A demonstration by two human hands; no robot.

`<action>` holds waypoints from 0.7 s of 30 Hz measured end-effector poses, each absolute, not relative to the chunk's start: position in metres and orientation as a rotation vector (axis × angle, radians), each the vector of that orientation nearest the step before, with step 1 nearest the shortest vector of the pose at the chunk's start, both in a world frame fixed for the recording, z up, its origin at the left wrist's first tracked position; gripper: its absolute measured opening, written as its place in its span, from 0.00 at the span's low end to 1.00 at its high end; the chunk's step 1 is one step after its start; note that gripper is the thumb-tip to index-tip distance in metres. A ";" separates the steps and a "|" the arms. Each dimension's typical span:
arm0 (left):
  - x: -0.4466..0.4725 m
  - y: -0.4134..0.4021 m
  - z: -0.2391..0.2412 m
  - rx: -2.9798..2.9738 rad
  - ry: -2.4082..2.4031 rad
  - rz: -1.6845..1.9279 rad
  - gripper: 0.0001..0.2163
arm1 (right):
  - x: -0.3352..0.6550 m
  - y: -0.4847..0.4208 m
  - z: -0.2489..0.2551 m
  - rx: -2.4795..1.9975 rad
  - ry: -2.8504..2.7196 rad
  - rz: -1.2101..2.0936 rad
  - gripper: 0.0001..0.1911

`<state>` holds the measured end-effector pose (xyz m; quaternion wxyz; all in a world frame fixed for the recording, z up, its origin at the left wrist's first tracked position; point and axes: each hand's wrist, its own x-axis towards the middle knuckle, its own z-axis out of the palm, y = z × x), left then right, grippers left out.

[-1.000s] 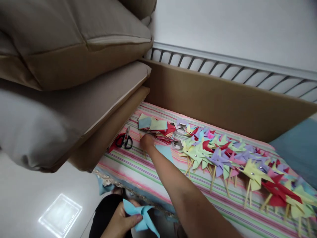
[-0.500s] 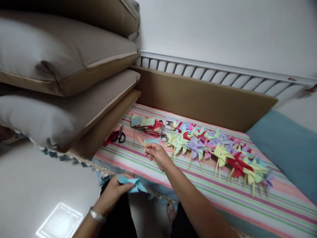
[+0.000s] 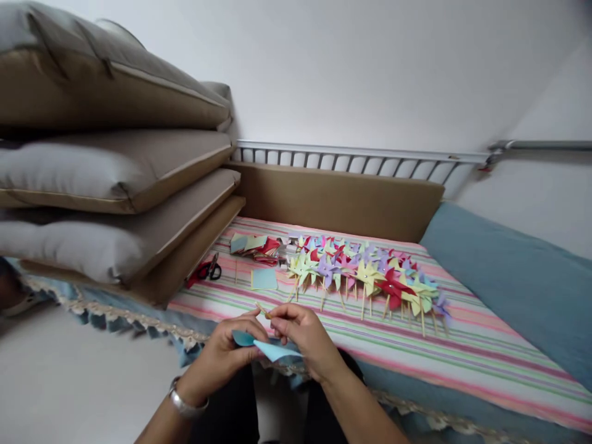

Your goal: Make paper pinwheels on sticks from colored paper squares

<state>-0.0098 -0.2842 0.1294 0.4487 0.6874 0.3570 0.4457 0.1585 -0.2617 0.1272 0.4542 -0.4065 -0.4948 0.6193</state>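
Note:
My left hand [image 3: 222,351] is closed on a light blue folded paper pinwheel [image 3: 280,352], low over the front edge of the striped cloth. Just beside it, my right hand [image 3: 308,339] pinches a thin wooden stick [image 3: 262,309], its far end pointing up and left. Stick and paper are close together behind the fingers; whether they touch is hidden. Beyond my hands lies a flat light blue paper square [image 3: 264,279]. Many finished paper pinwheels [image 3: 367,275] on sticks, in yellow, red, purple, pink and green, lie in rows to the right.
Black-handled scissors [image 3: 211,269] lie at the left by a stack of coloured paper squares [image 3: 263,245]. Large grey-brown cushions [image 3: 115,166] are piled on the left. A brown board [image 3: 333,200] stands at the back, and a blue padded side [image 3: 499,271] borders the right.
My right hand has come down and back with the stick, next to the pinwheel in my left hand. The paper square it partly covered now shows whole. The view has shifted.

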 end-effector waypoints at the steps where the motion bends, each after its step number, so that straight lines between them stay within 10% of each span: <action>1: -0.008 -0.287 0.134 1.740 0.870 1.119 0.03 | 0.161 -0.266 0.131 -0.981 -1.228 1.542 0.07; 21: 0.002 -0.294 0.156 2.098 0.713 1.322 0.02 | 0.179 -0.287 0.154 -0.882 -1.198 1.566 0.13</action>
